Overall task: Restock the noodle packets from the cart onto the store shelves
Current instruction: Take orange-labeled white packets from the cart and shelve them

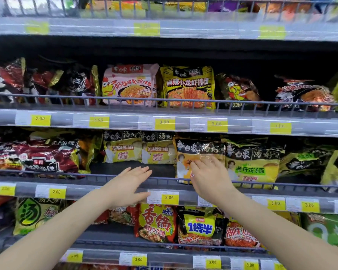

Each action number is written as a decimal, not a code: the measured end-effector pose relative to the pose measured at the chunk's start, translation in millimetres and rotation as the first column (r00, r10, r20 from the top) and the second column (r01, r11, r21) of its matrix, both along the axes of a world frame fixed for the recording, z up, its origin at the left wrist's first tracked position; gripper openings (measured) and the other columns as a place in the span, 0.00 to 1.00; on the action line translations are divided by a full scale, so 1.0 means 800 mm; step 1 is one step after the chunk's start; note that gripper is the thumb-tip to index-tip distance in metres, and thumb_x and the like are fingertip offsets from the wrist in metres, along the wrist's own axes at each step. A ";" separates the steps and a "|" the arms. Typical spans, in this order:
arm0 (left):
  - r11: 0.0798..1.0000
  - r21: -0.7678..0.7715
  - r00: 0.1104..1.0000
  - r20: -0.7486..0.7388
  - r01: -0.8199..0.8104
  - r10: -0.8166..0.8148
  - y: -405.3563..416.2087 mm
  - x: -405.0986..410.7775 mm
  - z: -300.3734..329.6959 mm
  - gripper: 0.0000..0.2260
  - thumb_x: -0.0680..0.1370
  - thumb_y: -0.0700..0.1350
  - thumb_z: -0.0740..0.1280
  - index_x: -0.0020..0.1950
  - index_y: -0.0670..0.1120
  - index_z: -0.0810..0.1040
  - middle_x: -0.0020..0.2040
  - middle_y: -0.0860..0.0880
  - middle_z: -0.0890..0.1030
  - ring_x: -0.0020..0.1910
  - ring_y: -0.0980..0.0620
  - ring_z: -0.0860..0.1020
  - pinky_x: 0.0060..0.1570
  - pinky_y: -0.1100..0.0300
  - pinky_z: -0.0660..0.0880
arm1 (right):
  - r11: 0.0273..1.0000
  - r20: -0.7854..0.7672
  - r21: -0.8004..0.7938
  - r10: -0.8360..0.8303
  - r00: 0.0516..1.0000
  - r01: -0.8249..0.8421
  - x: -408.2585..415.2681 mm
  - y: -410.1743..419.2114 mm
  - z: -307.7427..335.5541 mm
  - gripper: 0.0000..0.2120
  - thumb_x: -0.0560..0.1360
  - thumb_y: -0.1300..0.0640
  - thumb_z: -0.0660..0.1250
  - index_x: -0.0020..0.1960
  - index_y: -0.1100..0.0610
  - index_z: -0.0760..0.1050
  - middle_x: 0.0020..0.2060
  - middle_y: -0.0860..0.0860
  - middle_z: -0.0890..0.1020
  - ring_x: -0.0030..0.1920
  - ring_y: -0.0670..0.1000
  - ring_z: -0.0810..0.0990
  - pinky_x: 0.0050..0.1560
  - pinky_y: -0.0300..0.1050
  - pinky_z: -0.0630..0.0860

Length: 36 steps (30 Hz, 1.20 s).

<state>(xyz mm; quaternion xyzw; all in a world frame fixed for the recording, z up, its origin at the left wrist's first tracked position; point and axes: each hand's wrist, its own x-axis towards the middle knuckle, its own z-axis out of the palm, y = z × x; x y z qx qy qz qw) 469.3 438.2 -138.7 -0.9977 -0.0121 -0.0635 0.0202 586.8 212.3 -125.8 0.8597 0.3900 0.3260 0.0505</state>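
Note:
Both my hands reach to the second shelf (109, 177) from below. My right hand (209, 176) lies with straight, spread fingers on the front of a yellow noodle packet with an orange label (189, 151), which stands upright behind the wire rail. My left hand (129, 182) hovers open at the rail, in front of a gap on the shelf, holding nothing. Two pale yellow packets (139, 148) stand at the back of that gap. A yellow packet with green lettering (252, 164) stands right of the one I touch. The cart is out of view.
Wire rails (183, 103) front every shelf, with yellow price tags (169, 197) below. Red and dark packets (47, 156) fill the left; pink and yellow packets (158, 84) stand on the shelf above. Red and yellow packets (156, 223) fill the shelf below my arms.

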 end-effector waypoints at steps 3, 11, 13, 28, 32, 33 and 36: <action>0.999 -0.031 0.999 -0.018 -0.037 0.037 0.002 -0.019 0.030 0.29 0.79 0.58 0.56 0.77 0.50 0.54 0.77 0.51 0.53 0.76 0.55 0.51 0.73 0.58 0.46 | 0.998 -0.043 -0.007 0.070 0.997 -0.070 -0.010 0.010 0.019 0.19 0.50 0.55 0.79 0.40 0.58 0.83 0.28 0.51 0.83 0.30 0.53 0.82 0.38 0.45 0.79; 0.983 -0.022 0.983 -0.041 -0.180 0.179 0.020 -0.094 0.098 0.23 0.79 0.55 0.58 0.72 0.47 0.66 0.72 0.51 0.68 0.69 0.53 0.66 0.66 0.61 0.61 | 0.934 -0.232 -0.073 0.325 0.917 -0.349 -0.053 0.060 0.082 0.14 0.78 0.51 0.56 0.59 0.54 0.75 0.53 0.50 0.82 0.54 0.55 0.80 0.53 0.48 0.74; 0.973 -0.017 0.973 -0.040 -0.229 0.229 0.028 -0.114 0.108 0.22 0.79 0.55 0.58 0.71 0.48 0.67 0.70 0.51 0.69 0.68 0.53 0.68 0.66 0.60 0.64 | 0.906 -0.247 -0.035 0.401 0.882 -0.422 -0.060 0.078 0.088 0.14 0.79 0.50 0.55 0.57 0.54 0.74 0.50 0.49 0.82 0.51 0.55 0.80 0.47 0.47 0.75; 0.744 0.040 0.744 0.083 -0.667 0.663 0.051 -0.315 0.130 0.18 0.78 0.54 0.60 0.65 0.48 0.73 0.63 0.50 0.76 0.61 0.50 0.75 0.58 0.55 0.72 | 0.557 -0.284 0.089 0.809 0.515 -0.826 -0.166 0.248 0.116 0.16 0.79 0.48 0.56 0.64 0.49 0.73 0.56 0.45 0.81 0.55 0.50 0.80 0.46 0.45 0.76; 0.586 0.044 0.588 0.074 -0.809 0.806 0.045 -0.409 0.120 0.20 0.76 0.57 0.59 0.63 0.49 0.74 0.62 0.48 0.77 0.60 0.46 0.75 0.57 0.54 0.72 | 0.426 -0.325 0.102 0.868 0.374 -0.899 -0.243 0.296 0.109 0.17 0.79 0.47 0.56 0.66 0.47 0.71 0.60 0.44 0.79 0.58 0.48 0.79 0.47 0.43 0.73; 0.542 0.045 0.543 0.066 -0.839 0.837 0.041 -0.434 0.118 0.22 0.75 0.59 0.56 0.63 0.49 0.74 0.62 0.48 0.77 0.60 0.46 0.75 0.56 0.54 0.72 | 0.391 -0.327 0.098 0.881 0.342 -0.915 -0.266 0.308 0.108 0.17 0.79 0.47 0.56 0.67 0.47 0.71 0.60 0.43 0.79 0.58 0.48 0.79 0.48 0.43 0.74; 0.414 0.047 0.416 0.063 -0.909 0.907 0.028 -0.514 0.114 0.19 0.77 0.57 0.58 0.64 0.49 0.73 0.62 0.50 0.77 0.60 0.48 0.75 0.57 0.55 0.72 | 0.288 -0.348 0.093 0.906 0.240 -0.953 -0.342 0.340 0.105 0.17 0.79 0.48 0.57 0.65 0.49 0.73 0.55 0.44 0.82 0.54 0.49 0.81 0.47 0.45 0.78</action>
